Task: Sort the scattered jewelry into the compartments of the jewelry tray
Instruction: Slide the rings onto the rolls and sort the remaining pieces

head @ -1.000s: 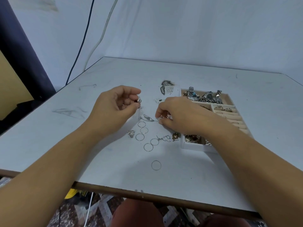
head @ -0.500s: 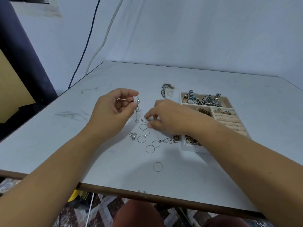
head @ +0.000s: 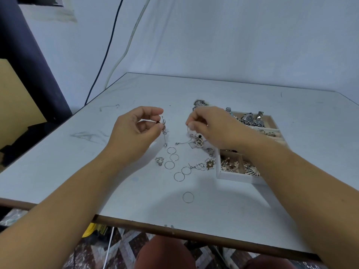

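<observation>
Well inside table (head: 213,214) edges, left hand (head: 134,133) grip pinching dangling earring (head: 164,131), right hand (head: 213,127) grip pinching tangled jewelry (head: 198,141) beside tray (head: 233,176).

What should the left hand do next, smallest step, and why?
Probably carry the drop earring across to the jewelry tray and let go. The left hand pinches its top, the tail hanging down, so it looks ready to move. The tray sits to the right, partly behind the right hand, which pinches a thin wire piece. Which compartment, I can't tell.
</observation>
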The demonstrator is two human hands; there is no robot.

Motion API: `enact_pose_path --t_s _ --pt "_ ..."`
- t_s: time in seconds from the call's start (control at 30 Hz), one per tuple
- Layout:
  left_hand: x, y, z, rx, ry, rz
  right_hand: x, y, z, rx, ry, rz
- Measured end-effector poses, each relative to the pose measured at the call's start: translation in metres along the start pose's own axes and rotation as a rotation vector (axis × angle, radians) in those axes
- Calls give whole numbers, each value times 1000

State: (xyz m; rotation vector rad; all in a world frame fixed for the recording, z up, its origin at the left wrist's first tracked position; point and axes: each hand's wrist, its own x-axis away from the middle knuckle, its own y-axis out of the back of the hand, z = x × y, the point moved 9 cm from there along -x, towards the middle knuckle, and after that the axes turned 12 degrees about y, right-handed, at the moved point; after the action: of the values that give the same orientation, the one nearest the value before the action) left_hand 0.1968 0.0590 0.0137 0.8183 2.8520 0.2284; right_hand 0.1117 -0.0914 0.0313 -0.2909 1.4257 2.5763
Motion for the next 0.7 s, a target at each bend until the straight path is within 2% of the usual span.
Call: enact_pose_path --t_s 0.23,0.5,0.7 --pt "2 -17 -20 111 -5 68 10 39 5 -313 54 -243" --pt "8 -45 -53 142 -72 125 39 93 5 -205 129 -419" --pt "15 -77 -76 159 -113 191 68 124 3 -146 157 -451"
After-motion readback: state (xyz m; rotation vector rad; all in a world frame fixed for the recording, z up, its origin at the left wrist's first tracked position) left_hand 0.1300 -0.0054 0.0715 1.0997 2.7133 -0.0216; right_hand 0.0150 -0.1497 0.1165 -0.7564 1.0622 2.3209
